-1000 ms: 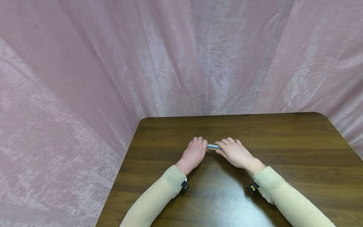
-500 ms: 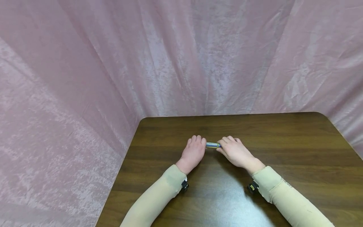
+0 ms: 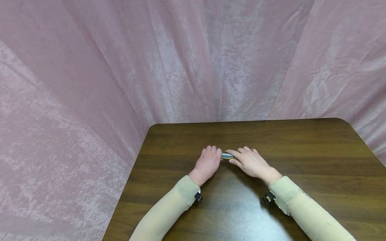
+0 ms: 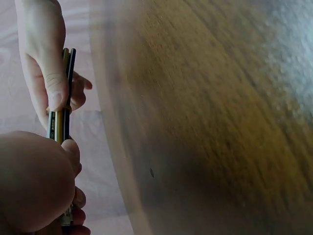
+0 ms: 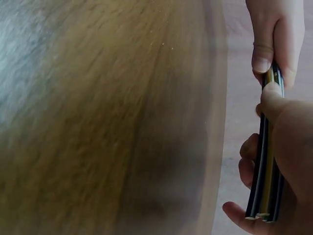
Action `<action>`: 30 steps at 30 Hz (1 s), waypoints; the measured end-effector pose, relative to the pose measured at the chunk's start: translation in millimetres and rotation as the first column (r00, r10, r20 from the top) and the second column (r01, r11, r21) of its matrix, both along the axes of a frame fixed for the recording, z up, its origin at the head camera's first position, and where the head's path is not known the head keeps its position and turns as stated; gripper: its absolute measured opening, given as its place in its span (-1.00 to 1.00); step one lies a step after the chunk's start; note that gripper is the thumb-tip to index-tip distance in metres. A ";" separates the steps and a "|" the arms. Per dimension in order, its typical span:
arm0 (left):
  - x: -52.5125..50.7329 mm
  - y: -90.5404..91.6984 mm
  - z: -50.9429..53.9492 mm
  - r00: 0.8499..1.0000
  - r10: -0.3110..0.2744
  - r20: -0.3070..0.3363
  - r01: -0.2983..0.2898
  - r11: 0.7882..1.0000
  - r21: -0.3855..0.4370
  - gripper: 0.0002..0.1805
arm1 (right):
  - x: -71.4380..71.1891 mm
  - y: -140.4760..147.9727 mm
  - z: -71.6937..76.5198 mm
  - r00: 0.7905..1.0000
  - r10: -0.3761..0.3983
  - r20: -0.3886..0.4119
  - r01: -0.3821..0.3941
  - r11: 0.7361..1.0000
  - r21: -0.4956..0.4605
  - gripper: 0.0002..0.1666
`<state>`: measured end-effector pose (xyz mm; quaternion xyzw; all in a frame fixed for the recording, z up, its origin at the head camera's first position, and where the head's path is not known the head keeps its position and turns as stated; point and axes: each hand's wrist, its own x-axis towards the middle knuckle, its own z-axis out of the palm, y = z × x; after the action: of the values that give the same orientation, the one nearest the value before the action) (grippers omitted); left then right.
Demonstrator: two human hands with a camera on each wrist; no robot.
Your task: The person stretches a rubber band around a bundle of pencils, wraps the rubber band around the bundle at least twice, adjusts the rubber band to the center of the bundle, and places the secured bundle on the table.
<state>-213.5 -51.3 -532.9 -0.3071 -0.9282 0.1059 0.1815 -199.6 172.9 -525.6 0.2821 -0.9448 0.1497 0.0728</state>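
Between the two hands is a bundle of pencils (image 3: 227,156), striped dark, yellow and white, held crosswise above the table. My left hand (image 3: 206,164) grips its left end, covering most of that part. On the other end, my right hand (image 3: 250,162) pinches the bundle, thumb on the near side; its index finger reaches along the pencils toward the left hand. In the left wrist view, a thin yellowish band (image 4: 68,109) circles the pencils (image 4: 58,126) by the right thumb. Flat pencil ends (image 5: 264,215) stick out under the right palm in the right wrist view.
A brown wooden table (image 3: 181,137) with rounded corners lies under the hands. Pink velvety curtain (image 3: 193,60) hangs behind it and along its left side. Small dark cameras (image 3: 198,197) sit on both wrists, over light sleeves (image 3: 169,209).
The right index finger has straightened and moved left along the pencils. The yellowish band, seen between the hands half a second ago, is now hidden in the head view. The left hand shifted slightly right.
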 end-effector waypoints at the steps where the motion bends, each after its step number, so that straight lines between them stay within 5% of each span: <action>1: 0.5 0.3 0.6 1.000 -0.001 0.007 0.002 1.000 -0.003 -0.75 | 0.4 0.5 0.1 1.000 -0.004 0.017 0.004 1.000 -0.008 -0.41; 6: -0.2 -2.1 2.7 0.999 0.024 0.039 -0.024 1.000 0.004 -0.73 | -0.6 3.1 -1.3 0.998 -0.042 0.048 0.045 0.997 -0.059 -0.38; 11: -1.6 -3.1 4.7 0.998 0.031 0.047 -0.033 0.999 0.034 -0.72 | -3.4 5.4 -1.5 0.997 -0.028 -0.075 0.026 0.999 -0.031 -0.62; 18: -0.9 0.4 9.0 0.997 0.022 0.079 -0.024 0.999 0.026 -0.73 | -4.3 3.3 -0.2 0.981 0.045 -0.189 -0.036 0.998 0.050 -0.71; 30: 1.6 1.4 6.2 0.998 0.003 0.070 -0.004 1.000 0.008 -0.75 | -2.6 -1.4 -0.1 0.988 0.079 -0.134 -0.070 0.995 0.072 -0.71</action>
<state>-211.9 -49.9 -526.7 -0.3083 -0.9349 0.0916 0.1501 -202.2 171.6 -525.7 0.3292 -0.9309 0.1007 0.1222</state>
